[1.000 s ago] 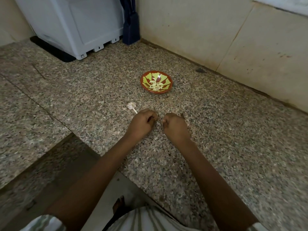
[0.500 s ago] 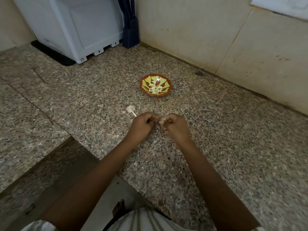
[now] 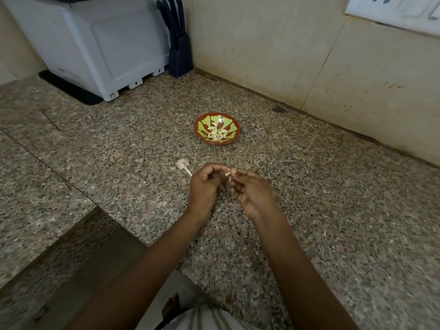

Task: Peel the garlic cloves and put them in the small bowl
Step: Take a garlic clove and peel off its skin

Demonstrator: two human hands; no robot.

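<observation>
Left hand (image 3: 204,186): fingers curled, thumb and forefinger pinching one end of a garlic clove (image 3: 227,173), held just above the bench (image 3: 333,191).
Right hand (image 3: 253,192): narrow pinch on the same clove from the other side; whether it has the flesh or only the skin, I cannot tell.
Garlic clove: small and pale tan, between the two hands, with a thin strip of papery skin (image 3: 230,179) hanging below it; it looks partly peeled.
Step in hand: stripping off the remaining skin.
Doing it well: keep the left pinch firm but light. Let a right nail catch the loose edge and draw the strip lengthwise. Squeezing risks popping the slippery clove onto the bench.
Garlic stalk (image 3: 183,165): on the bench just beside the left hand, a papery head on a thin stem.
Small bowl (image 3: 215,142): beyond the hands and well apart from them, red-rimmed with a yellow-green pattern, holding a heap of peeled cloves (image 3: 217,134).
Far corner: a white appliance (image 3: 107,48) and a knife block (image 3: 179,53) against the wall.
</observation>
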